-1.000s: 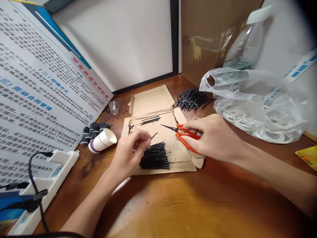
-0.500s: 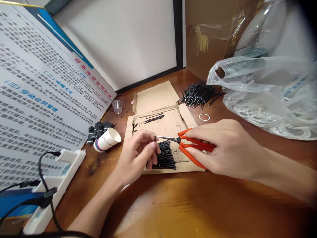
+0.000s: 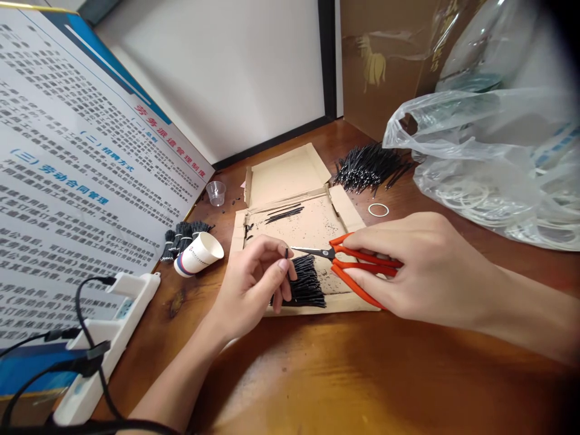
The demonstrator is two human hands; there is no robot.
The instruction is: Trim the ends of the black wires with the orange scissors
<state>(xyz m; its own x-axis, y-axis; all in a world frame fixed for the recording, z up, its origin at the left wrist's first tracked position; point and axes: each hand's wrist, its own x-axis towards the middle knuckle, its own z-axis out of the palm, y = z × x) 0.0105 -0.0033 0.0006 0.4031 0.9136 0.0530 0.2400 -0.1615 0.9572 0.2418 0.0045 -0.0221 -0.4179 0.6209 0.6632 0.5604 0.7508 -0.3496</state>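
Note:
My left hand [image 3: 260, 281] is closed, pinching a short black wire [image 3: 286, 252] whose tip stands up between thumb and forefinger. In my right hand [image 3: 408, 266] are red-handled scissors [image 3: 344, 258]; their narrow blades point left, with the tips close to the wire. Whether the blades touch the wire I cannot tell. Under my left hand, a row of black wires [image 3: 309, 284] lies on an opened cardboard box [image 3: 324, 226], partly hidden by my fingers. A few loose black wires [image 3: 284, 213] rest farther back on the cardboard, among dark specks.
Behind the box lies a heap of black wires [image 3: 369, 166]. A white ring [image 3: 378, 209] and a plastic bag of white rings [image 3: 489, 181] are on the right. Leftward are a tipped paper cup [image 3: 199, 254], tied wire bundles [image 3: 183, 235], a clear cup [image 3: 216, 193] and a power strip [image 3: 109, 344].
The whole view has shifted slightly. Both hands keep nearly the same pose, with the wire and scissors still held; the scissor blades look slightly farther apart from each other no more than before.

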